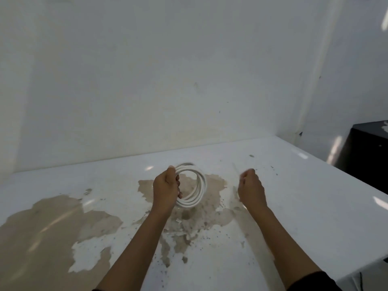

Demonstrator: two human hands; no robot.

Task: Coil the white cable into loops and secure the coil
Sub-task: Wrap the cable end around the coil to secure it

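Note:
A white cable (200,186) is wound into several round loops and held upright above the table's middle. My left hand (167,190) grips the coil's left side, with the fingers curled through the loops. My right hand (251,189) is to the right of the coil, apart from it, with curled fingers. A faint blurred white strand (236,169) runs up from this hand; I cannot tell whether the fingers pinch it.
The white table (294,196) has large worn brown patches (42,227) at the left and centre. A white wall stands behind it. A black cabinet (367,152) sits beyond the table's right edge.

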